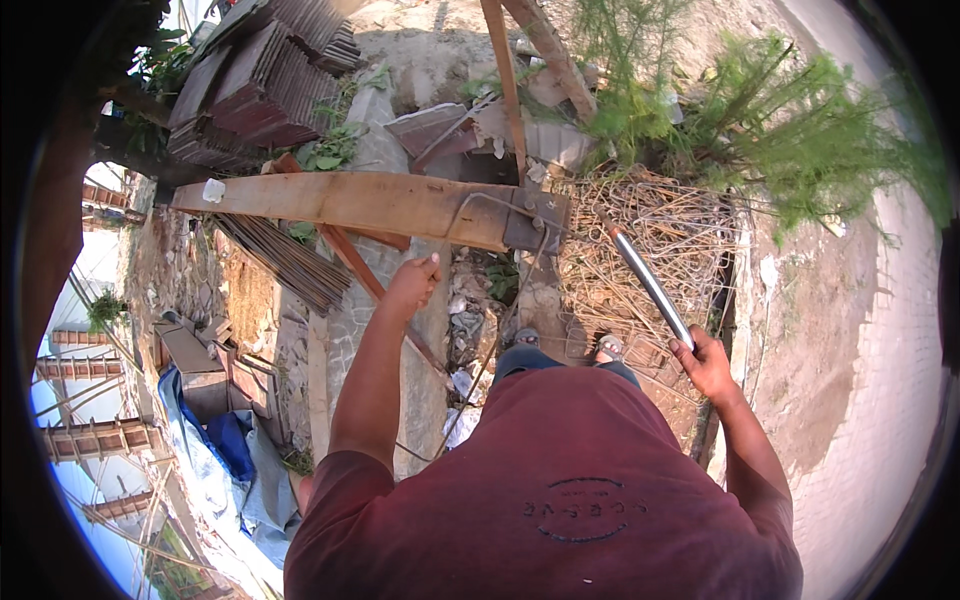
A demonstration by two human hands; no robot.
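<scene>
My right hand (707, 364) grips the lower end of a shiny metal pipe (650, 285), which slants up and left to a brownish tip. My left hand (412, 287) is closed in front of the wooden beam (350, 200); whatever its fingers hold, if anything, is too small to make out. The beam lies across the space ahead, with a dark metal plate (522, 222) at its right end. A thin bent steel rod (497, 345) curves over that end and runs down towards my body. The pipe's tip is apart from the plate, to its right.
Beneath the pipe lies a heap of bent wire pieces (650, 240). Straight steel rods (285, 262) lie under the beam's left part. Stacked roof tiles (265, 85) stand far left, a blue tarp (225, 450) lower left. Feathery green branches (790, 130) overhang beside a pale wall (880, 350).
</scene>
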